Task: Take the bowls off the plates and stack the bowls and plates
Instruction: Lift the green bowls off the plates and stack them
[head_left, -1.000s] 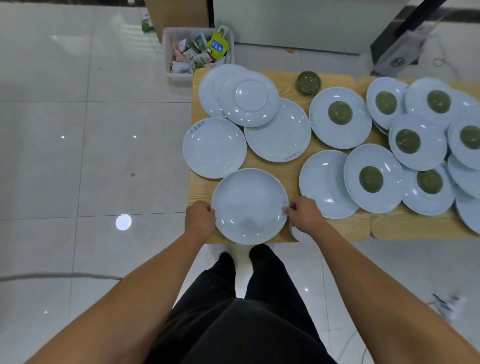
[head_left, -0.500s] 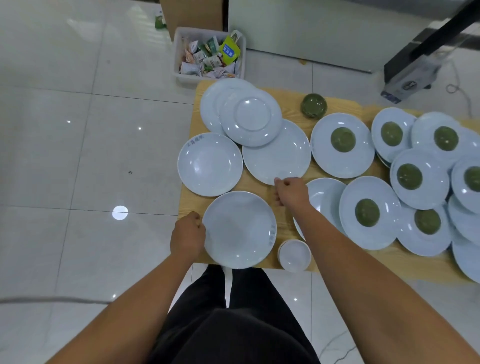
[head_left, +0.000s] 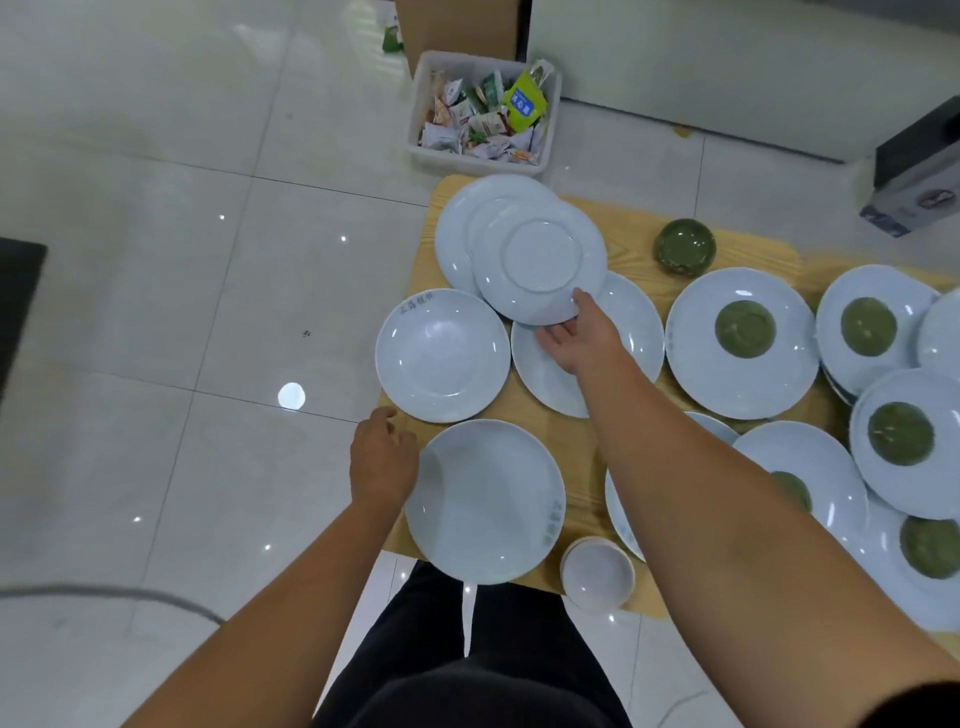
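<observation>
Several pale blue plates lie on the wooden table (head_left: 566, 499). My left hand (head_left: 382, 457) sits at the left rim of the nearest empty plate (head_left: 483, 499), fingers loosely curled, thumb off the plate. My right hand (head_left: 576, 332) reaches across another empty plate (head_left: 628, 332) and pinches the near rim of an upside-down plate (head_left: 540, 260), thumb on top and fingers underneath. That plate lies on a plate behind it (head_left: 457, 234). A lettered empty plate (head_left: 441, 356) lies left of my right hand. One green bowl (head_left: 684, 252) stands alone; other plates each carry a green bowl (head_left: 745, 330).
Small white bowls (head_left: 597, 574) are stacked at the near table edge. A white bin of packets (head_left: 483, 114) and a cardboard box (head_left: 457, 26) stand on the floor behind the table. A dark box (head_left: 914, 176) is at the far right. My right forearm covers plates at the right.
My right hand left the nearest plate's right rim and reached forward to the upside-down plate. My left hand loosened at the nearest plate's left rim, and that plate now lies on the table.
</observation>
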